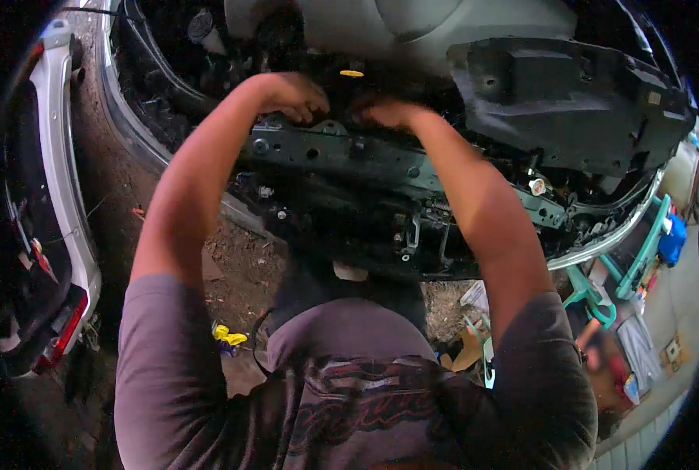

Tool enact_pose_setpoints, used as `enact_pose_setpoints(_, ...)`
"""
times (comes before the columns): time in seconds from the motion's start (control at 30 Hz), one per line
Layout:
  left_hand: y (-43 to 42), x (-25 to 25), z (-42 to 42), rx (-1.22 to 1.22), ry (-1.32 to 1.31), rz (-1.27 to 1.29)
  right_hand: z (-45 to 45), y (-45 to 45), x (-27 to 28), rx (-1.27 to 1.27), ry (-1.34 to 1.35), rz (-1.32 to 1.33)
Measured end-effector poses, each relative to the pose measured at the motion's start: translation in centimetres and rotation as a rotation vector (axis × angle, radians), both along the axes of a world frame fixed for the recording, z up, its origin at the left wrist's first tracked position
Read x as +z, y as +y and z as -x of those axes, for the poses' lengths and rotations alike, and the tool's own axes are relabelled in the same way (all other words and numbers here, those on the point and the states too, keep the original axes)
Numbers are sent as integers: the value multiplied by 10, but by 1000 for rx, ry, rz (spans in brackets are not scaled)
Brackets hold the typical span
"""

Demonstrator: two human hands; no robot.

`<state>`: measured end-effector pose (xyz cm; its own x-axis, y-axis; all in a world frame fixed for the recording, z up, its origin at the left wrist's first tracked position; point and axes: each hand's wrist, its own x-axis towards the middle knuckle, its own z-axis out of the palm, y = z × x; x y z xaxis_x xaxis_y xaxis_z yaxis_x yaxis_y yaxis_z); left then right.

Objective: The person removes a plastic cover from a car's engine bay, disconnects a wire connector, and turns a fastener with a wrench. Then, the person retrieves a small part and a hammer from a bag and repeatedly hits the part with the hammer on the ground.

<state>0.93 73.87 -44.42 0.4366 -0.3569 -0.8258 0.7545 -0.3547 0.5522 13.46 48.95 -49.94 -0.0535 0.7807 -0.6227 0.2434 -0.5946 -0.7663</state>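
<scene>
Both arms reach over the front crossmember (334, 157) into the dark engine bay of a car with its front end stripped. My left hand (298, 99) is just behind the crossmember, its fingers curled downward; whatever they grip, if anything, is hidden. Close by on the right, my right hand (387, 114) sits in deep shadow, its fingertips blurred and lost in the dark. A yellow cap (352, 74) shows just beyond and between the hands. Near the left hand, a metal bracket tab (330, 127) stands on the crossmember's top edge.
A black plastic cover (561, 102) lies over the bay's right side. On the ground at left rests a detached white bumper (63, 172). A yellow object (229, 335) lies on the dirt. At right are a green plastic chair (639, 247) and a blue bag (673, 240).
</scene>
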Motion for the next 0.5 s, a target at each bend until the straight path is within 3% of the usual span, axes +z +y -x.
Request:
enact_pose_setpoints(0.07,23,8,3,-552,-626,-138,4,3,17,34,7,-31)
enact_pose_setpoints(0.1,29,25,1,-548,-619,-141,6,4,26,48,12,-43)
enact_pose_setpoints(0.17,38,57,1,-731,-535,-300,-3,-6,42,-274,285,195)
enact_pose_setpoints(0.2,67,19,11,-926,-861,-285,-7,-13,50,-270,290,195)
enact_pose_setpoints(0.23,70,20,14,-921,-856,-287,-11,-21,60,-475,368,132)
enact_pose_setpoints(0.3,71,33,13,-675,-682,-285,-11,-23,73,-681,440,72)
enact_pose_setpoints(0.33,68,38,10,-707,-558,-366,-9,-20,77,-628,348,33)
enact_pose_setpoints(0.37,66,39,6,-704,-559,-367,-7,-18,80,-575,256,-5)
enact_pose_setpoints(0.47,60,39,5,-1043,-603,-421,6,-9,84,-542,106,43)
enact_pose_setpoints(0.5,59,36,6,-1022,-507,-447,5,-12,70,-539,109,43)
